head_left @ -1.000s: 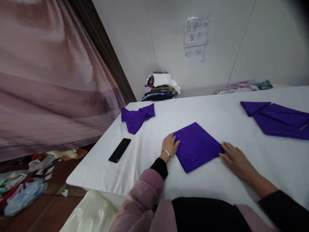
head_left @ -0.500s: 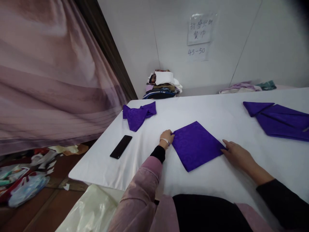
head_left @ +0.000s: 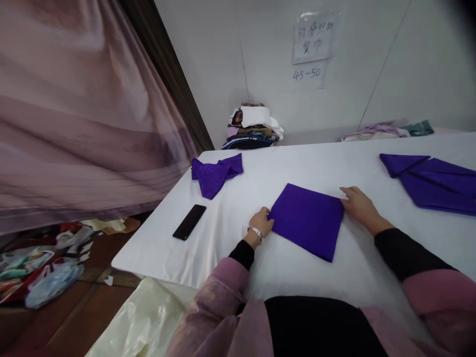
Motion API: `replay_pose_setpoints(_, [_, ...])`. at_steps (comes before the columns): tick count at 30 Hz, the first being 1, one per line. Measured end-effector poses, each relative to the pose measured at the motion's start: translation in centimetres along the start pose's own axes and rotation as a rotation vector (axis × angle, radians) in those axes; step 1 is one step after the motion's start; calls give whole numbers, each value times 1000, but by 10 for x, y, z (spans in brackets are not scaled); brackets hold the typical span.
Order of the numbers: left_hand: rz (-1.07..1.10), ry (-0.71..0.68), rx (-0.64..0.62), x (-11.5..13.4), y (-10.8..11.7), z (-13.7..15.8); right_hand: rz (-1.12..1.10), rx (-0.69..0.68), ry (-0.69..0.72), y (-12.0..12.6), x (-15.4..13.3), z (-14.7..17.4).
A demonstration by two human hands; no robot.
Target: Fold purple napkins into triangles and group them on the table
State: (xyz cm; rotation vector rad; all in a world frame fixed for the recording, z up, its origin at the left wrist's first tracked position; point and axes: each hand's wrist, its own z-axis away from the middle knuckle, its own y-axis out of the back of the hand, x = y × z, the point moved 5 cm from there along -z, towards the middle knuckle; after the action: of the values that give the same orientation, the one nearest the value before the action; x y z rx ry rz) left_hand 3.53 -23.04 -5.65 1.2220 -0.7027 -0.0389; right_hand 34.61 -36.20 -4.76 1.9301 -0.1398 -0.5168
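Observation:
A folded purple napkin (head_left: 307, 220) lies roughly square on the white-covered table in front of me, turned a little askew. At its left corner, my left hand (head_left: 262, 223), with a silver bracelet at the wrist, pinches the cloth between thumb and fingers. My right hand (head_left: 359, 206) has the far right corner between thumb and fingers, the forefinger stretched out above it. The napkin's near right corner points toward me, and its cloth looks flat and layered.
A black phone (head_left: 189, 222) and a folded purple cloth (head_left: 215, 174) lie to the left; another folded purple cloth (head_left: 439, 183) lies far right. Piled clothes (head_left: 253, 130) stand behind the white table (head_left: 156, 248). A pink curtain (head_left: 74, 109) hangs left, above bags (head_left: 55, 282) on the floor.
The napkin has turned counterclockwise on the table. My right hand has moved away from me with its corner, while my left hand has come slightly nearer.

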Motion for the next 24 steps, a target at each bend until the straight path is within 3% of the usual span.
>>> replay_pose_setpoints(3, [30, 7, 20, -1, 0, 5, -65, -34, 139, -11, -46, 12])
replay_pose_setpoints(6, [30, 16, 33, -2, 0, 5, -128, -196, 306, -29, -101, 43])
replay_pose_setpoints(9, [-5, 3, 54, -1, 0, 5, -115, -355, 372, -42, -129, 72])
replay_pose_setpoints(13, [-71, -64, 101, 1, 1, 7, -88, -415, 325, -38, -122, 91])
replay_pose_setpoints(18, [-206, -282, 283, 31, 8, 10, -39, -329, 296, -20, -108, 80])
replay_pose_setpoints(21, [-228, -461, 239, 54, -4, 7, 37, -246, 233, -18, -99, 59])
replay_pose_setpoints(24, [-306, -480, 101, 59, -26, -1, 113, -219, 137, -27, -77, 41])
